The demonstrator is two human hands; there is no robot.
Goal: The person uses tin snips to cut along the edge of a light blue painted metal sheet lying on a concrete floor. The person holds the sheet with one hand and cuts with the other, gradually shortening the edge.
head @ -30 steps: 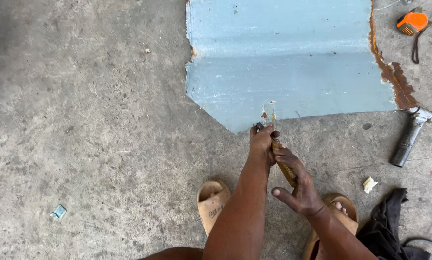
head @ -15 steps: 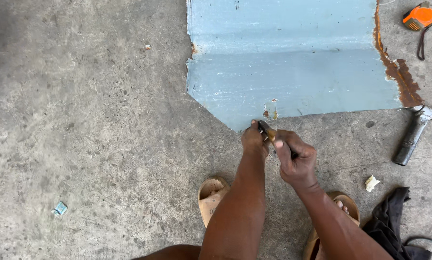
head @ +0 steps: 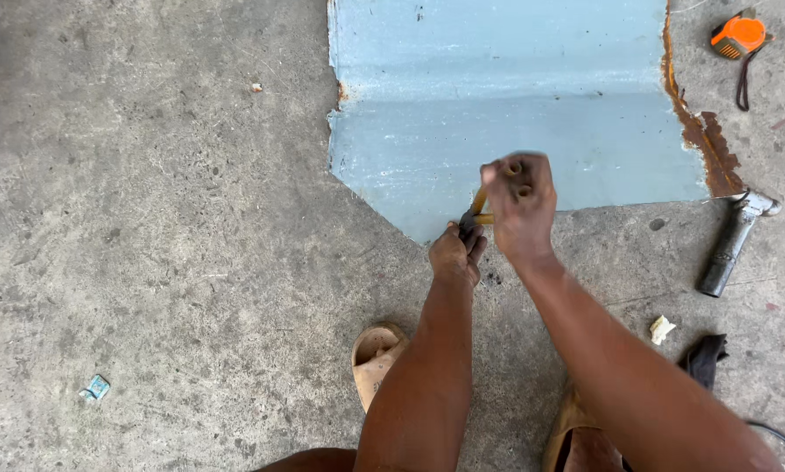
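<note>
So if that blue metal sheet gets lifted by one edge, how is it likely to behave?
The blue metal sheet looks thin, so it would probably flex, though its folded ridges should stiffen it lengthwise. The rusted right edge looks ragged and may crumble or cut. It is likely light for its size.
</note>
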